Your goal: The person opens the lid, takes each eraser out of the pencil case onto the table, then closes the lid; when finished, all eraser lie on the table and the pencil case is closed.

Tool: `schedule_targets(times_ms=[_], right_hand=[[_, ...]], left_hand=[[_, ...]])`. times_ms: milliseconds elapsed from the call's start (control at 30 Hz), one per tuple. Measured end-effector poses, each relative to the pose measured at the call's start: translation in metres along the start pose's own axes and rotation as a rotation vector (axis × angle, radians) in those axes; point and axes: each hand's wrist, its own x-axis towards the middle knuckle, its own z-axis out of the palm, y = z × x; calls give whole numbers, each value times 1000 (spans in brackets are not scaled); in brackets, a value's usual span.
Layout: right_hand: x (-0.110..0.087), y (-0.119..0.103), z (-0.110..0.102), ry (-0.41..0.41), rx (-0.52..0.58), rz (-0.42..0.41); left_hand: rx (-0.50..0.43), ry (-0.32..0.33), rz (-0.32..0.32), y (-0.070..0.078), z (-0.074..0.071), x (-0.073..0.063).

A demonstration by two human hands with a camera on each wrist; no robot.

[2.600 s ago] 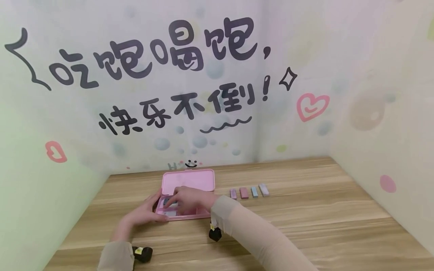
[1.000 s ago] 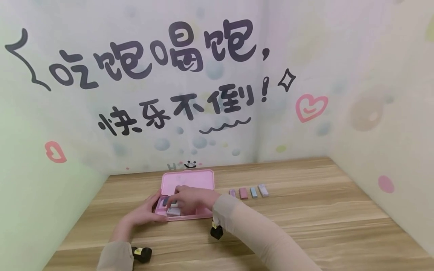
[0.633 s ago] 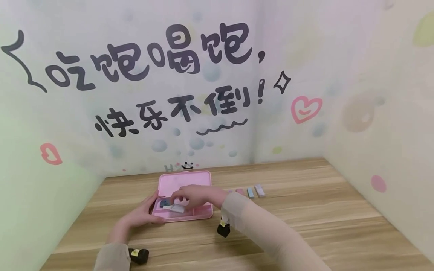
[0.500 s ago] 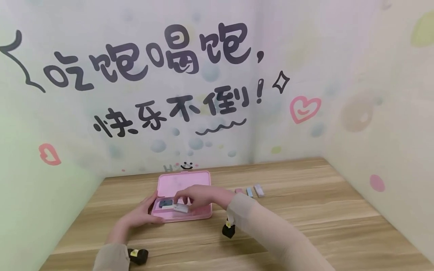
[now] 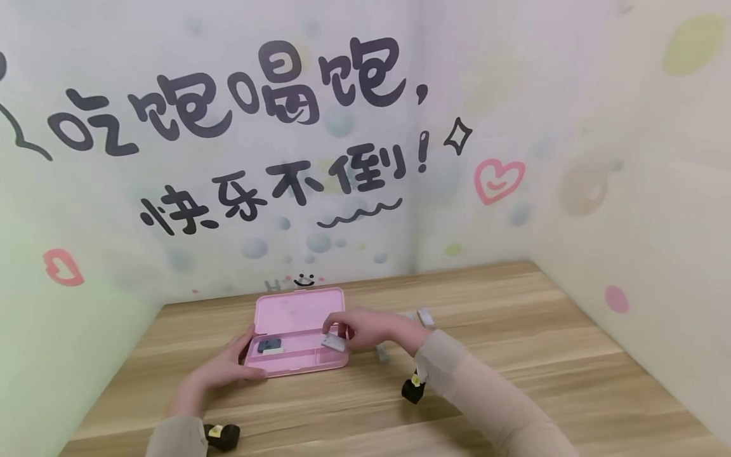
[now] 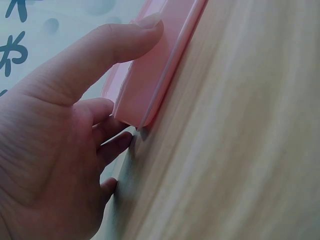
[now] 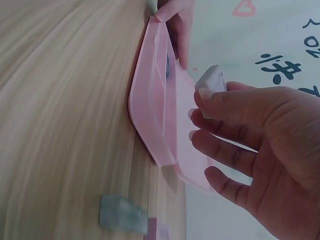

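Note:
A pink pencil case [image 5: 285,365] lies with its lid [image 5: 299,311] raised. My left hand [image 5: 225,366] grips its left end, thumb [image 6: 142,37] across the front wall and the other fingers behind the corner. Between thumb and fingertips my right hand [image 5: 365,329] pinches a pale grey eraser [image 5: 334,343], raised over the case's right end. In the right wrist view the same eraser [image 7: 213,80] sits at the fingertips, tilted. Inside the case, at the left of the back compartment, lie a dark eraser [image 5: 268,344] and a small white block [image 5: 273,351].
To the right of the case a grey-green block [image 5: 382,353] lies on the wooden table [image 5: 320,419]. Farther back is a whitish block [image 5: 425,317]; the right hand and forearm hide part of that row. A pinkish block [image 7: 157,229] shows in the right wrist view.
The right hand has lifted the pale grey eraser from the case and carried it rightward to the case's right end. The left hand keeps its hold; the head view has shifted slightly.

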Motion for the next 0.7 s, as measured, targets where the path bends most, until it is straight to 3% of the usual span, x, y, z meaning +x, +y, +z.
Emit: schedule_targets(times_ms=[367, 700], right_hand=[[-38, 21, -9, 69, 105, 56], [-72, 45, -3, 162, 140, 115]], left_hand=[[-16, 2, 17, -1, 1, 0], [-18, 3, 20, 0, -1, 0]])
